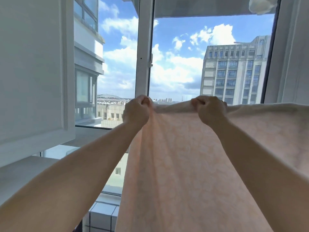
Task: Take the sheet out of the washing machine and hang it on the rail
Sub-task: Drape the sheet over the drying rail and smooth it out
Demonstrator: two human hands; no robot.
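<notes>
Both your arms reach up and forward, bare to past the elbow, converging toward the middle of the view. Your left hand (pixel 136 111) is closed into a fist with its back toward you, knuckles up, the fingers (pixel 145 101) curled tight and pinching the sheet (pixel 192 164) at its top edge. Your right hand (pixel 211 110) is at the same height, near it but apart, also fisted on that edge, thumb side turned toward the left hand.
</notes>
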